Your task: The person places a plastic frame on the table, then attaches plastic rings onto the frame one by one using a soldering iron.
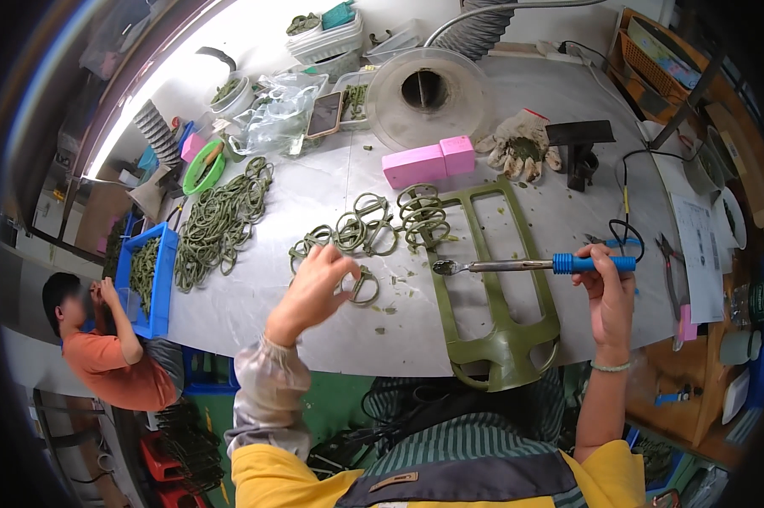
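My right hand [609, 296] grips the blue handle of a soldering iron [509, 266], whose metal shaft points left. Dark green material sits on its spoon-like tip, above the left side of a large olive-green slotted frame [494, 296]. That frame lies on the table, its rounded end reaching the front edge. My left hand [310, 288] is over the table, its fingers bent and apart, with nothing visible between them. Close by lie several green rings [365, 224], some linked in a row. A coiled-looking green ring piece [424, 216] rests at the frame's upper left.
Pink blocks [429, 162], a stained glove [522, 146] and a black stand [579, 152] are behind the frame. Green rings are heaped [225, 220] at left, beside a blue crate [149, 267]. A round clear hood [429, 97] stands behind. Pliers [672, 279] lie right. A co-worker [115, 360] sits left.
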A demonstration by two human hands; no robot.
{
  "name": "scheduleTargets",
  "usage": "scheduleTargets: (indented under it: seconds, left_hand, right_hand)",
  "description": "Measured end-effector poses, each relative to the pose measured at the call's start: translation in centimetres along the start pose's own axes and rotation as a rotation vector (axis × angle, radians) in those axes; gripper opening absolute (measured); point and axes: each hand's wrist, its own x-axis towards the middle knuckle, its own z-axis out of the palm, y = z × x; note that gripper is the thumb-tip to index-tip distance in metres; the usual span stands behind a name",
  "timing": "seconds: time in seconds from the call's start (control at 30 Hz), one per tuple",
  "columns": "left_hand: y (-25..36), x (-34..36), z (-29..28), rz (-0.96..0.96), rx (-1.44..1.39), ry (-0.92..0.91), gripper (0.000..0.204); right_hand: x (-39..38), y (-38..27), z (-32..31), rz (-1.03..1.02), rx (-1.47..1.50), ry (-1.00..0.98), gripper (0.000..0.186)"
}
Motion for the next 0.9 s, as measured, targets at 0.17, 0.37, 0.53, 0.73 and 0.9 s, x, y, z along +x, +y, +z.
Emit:
scheduleTargets:
  seconds: [0.17, 0.37, 0.53, 0.73, 0.9]
  left_hand:
    - [-0.1, -2.4, 2.7, -0.004, -0.057, 0.132, 0.025]
    - [2.7, 0.1, 1.5, -0.369, -0.819, 0.2, 0.009]
    - [5.0, 3.0, 1.3, -0.174, -0.78, 0.171, 0.02]
    - [6.1, 6.2, 1.5, -0.131, -0.75, 0.104, 0.021]
    - [5.4, 7.6, 2.1, -0.126, -0.675, 0.036, 0.021]
  right_hand:
    - [-0.2, -0.1, 0.6, 0.002, -0.028, -0.017, 0.019]
    - [-0.6, -0.2, 0.3, -0.012, -0.034, -0.018, 0.019]
    - [-0.7, 0.2, 0.4, -0.027, -0.038, -0.012, 0.019]
    - [-0.2, 1.2, 0.2, -0.017, -0.02, -0.066, 0.019]
    - [0.4, 2.8, 0.3, -0.006, 0.019, -0.059, 0.02]
